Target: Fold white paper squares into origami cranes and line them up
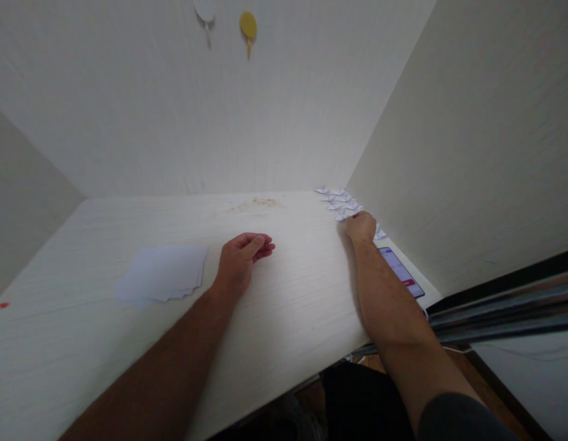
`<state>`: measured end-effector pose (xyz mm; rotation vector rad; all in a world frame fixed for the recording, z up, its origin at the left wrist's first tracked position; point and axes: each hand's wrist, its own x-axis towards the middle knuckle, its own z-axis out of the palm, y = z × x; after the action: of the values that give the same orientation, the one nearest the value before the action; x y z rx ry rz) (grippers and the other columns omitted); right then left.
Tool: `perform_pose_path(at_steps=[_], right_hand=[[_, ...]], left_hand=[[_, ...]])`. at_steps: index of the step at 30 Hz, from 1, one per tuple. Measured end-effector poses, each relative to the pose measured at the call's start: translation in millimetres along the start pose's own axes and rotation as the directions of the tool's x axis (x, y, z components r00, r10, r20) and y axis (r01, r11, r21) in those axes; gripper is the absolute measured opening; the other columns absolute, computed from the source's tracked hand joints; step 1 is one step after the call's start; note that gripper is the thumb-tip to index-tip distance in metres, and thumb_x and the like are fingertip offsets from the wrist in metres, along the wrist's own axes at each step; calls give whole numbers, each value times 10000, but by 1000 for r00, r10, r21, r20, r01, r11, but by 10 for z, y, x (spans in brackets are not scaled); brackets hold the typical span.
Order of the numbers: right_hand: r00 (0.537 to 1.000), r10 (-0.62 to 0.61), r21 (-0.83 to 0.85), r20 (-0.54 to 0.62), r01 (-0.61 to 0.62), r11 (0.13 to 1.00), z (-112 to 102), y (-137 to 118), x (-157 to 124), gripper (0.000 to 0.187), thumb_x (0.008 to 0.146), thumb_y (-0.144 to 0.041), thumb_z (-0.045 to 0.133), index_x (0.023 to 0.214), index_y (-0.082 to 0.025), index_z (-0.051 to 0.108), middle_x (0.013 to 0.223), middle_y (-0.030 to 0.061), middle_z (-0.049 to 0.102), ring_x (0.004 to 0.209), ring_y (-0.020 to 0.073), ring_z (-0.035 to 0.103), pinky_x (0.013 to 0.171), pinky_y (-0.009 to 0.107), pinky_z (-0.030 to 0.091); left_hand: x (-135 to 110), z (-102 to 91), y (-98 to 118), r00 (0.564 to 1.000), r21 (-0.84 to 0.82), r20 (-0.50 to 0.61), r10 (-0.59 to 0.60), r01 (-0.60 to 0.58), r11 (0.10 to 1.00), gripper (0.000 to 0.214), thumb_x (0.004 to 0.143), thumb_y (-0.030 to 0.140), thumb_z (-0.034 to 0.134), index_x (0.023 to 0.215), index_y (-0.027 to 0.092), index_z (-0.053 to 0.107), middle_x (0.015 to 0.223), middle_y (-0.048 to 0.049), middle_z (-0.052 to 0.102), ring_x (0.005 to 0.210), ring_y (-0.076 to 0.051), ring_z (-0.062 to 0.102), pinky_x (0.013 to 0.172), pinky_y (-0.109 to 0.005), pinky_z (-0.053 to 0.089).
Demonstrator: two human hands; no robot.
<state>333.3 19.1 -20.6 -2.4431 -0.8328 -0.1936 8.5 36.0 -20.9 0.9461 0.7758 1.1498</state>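
My right hand is closed at the far right of the table, its fingertips on a small folded white paper piece. Several similar pointed folded papers stand in a cluster just beyond it, and another folded paper shows to the right of the wrist. Over the middle of the table is my left hand, its thumb resting against loosely curled fingers, with nothing visible in them. Left of that hand lies a stack of white paper sheets, slightly uneven at the edges.
A phone-like device with a lit screen lies by my right forearm. Walls enclose the white table at the back and both sides. A yellow hook and a white hook are on the back wall. A brownish stain marks the table's rear.
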Motion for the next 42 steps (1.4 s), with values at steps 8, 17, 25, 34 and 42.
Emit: perform_pose_path(at_steps=[8, 17, 25, 34, 42], right_hand=[[1000, -10, 4, -7, 10, 1000, -1, 4, -7, 235, 826, -155, 574, 913, -122, 789, 906, 196, 769, 960, 319, 726, 808, 379, 538], [1000, 10, -11, -8, -10, 1000, 36, 17, 6, 224, 848, -202, 598, 942, -120, 785, 960, 185, 775, 977, 303, 731, 830, 352, 542], [999, 32, -8, -16, -32, 999, 62, -43, -5, 203, 860, -284, 630, 926, -148, 766, 952, 167, 773, 997, 293, 724, 861, 356, 541], [999, 40, -14, -20, -40, 999, 84, -26, -20, 198, 867, -232, 593, 923, -151, 765, 964, 173, 772, 989, 294, 722, 842, 349, 536], [1000, 23, -9, -19, -23, 1000, 68, -9, -27, 209, 859, -219, 582, 924, -149, 769, 971, 170, 775, 969, 288, 717, 829, 340, 529]], left_hand=[[-7, 5, 4, 1000, 10, -2, -8, 8, 1000, 250, 671, 346, 835, 726, 130, 723, 808, -85, 735, 715, -191, 706, 735, -361, 585], [-9, 5, 12, 1000, 9, -2, -11, 11, 1000, 270, 644, 350, 835, 722, 118, 722, 792, -80, 733, 706, -191, 709, 722, -356, 577], [-5, 13, 12, 1000, 9, 1, -5, 5, 1000, 252, 643, 344, 832, 715, 124, 733, 784, -75, 739, 695, -185, 710, 699, -335, 575], [6, -1, -12, 1000, 15, 4, -11, 11, 1000, 262, 640, 356, 839, 708, 127, 733, 777, -72, 740, 700, -192, 715, 717, -345, 584], [-2, 4, -8, 1000, 24, -3, -11, 12, 1000, 254, 641, 353, 834, 703, 130, 728, 785, -75, 740, 700, -192, 714, 720, -350, 582]])
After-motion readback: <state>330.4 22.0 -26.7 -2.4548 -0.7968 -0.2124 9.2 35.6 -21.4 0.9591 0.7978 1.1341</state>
